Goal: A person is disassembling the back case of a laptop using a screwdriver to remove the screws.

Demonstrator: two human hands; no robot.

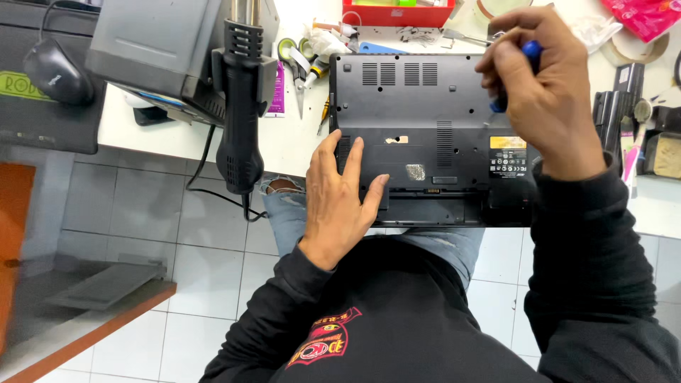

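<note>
A black laptop (418, 106) lies upside down at the near edge of the white table (291, 145), its vented base facing up and the battery bay empty. My left hand (340, 191) rests flat on the laptop's near left corner, fingers spread. My right hand (543, 78) is closed around a blue-handled screwdriver (528, 51), held upright over the far right part of the base. The tip is hidden behind my fingers.
A black hot-air gun (240, 106) hangs in its holder on a grey station (152, 42) at the left. Scissors (294, 64) and small tools lie behind the laptop, near a red tray (397, 14). A black battery pack (616, 106) lies at the right. A mouse (57, 71) sits far left.
</note>
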